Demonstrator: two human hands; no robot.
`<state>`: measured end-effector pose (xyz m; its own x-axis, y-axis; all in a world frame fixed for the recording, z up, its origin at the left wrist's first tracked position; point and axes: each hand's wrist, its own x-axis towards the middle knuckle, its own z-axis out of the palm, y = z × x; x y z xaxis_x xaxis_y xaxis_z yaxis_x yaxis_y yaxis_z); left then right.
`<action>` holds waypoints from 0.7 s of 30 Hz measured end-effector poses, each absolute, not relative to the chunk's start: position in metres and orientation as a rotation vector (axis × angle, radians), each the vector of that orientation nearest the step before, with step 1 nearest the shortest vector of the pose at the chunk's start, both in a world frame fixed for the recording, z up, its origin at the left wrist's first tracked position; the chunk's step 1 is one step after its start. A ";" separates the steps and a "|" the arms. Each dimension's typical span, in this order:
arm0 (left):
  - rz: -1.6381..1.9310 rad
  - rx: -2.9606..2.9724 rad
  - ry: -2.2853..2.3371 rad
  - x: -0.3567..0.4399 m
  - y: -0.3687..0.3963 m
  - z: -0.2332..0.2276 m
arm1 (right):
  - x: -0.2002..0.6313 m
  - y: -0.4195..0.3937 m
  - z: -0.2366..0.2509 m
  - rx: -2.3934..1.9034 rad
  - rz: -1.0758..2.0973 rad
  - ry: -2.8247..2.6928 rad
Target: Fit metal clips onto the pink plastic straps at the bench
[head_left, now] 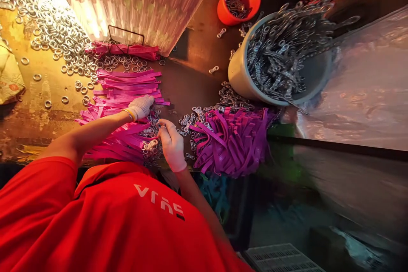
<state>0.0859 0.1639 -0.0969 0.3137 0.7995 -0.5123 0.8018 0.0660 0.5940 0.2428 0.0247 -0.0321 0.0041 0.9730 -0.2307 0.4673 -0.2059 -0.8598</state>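
Note:
My left hand (142,107), in a white knitted glove, is closed at the right ends of a row of bright pink straps (127,78). One strap's end sticks out past its fingers. Just below and to the right, my right hand (172,144), also in a pale glove, has its thumb and fingers pinched together. What they hold is too small to make out. Between and under the hands lie small metal double-ring links (149,146), partly hidden by the gloves. More such links (189,121) lie right of my right hand, beside a heap of purple straps (234,140).
Loose metal rings (65,36) spread over the table's left side. A bundle of pink straps (127,50) lies under a ribbed translucent panel (137,0). Back right stand a red cup (226,16) with metal pieces and a pale bucket (237,70) full of metal chains.

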 end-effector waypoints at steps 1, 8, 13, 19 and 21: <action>0.025 1.672 1.460 0.080 0.162 -0.091 | 0.242 0.028 -0.030 -1.687 1.128 -1.501; 0.398 0.985 1.070 0.031 0.097 -0.034 | 0.224 0.042 -0.014 -1.671 0.936 -1.941; 0.499 0.787 1.000 0.021 0.043 -0.011 | 0.205 0.035 0.014 -1.747 0.700 -2.504; 0.565 0.808 1.029 0.020 0.021 -0.001 | 0.201 0.025 0.037 -1.673 0.637 -2.718; 0.556 1.035 1.101 0.020 0.021 -0.001 | 0.200 0.019 0.032 -1.717 0.570 -2.709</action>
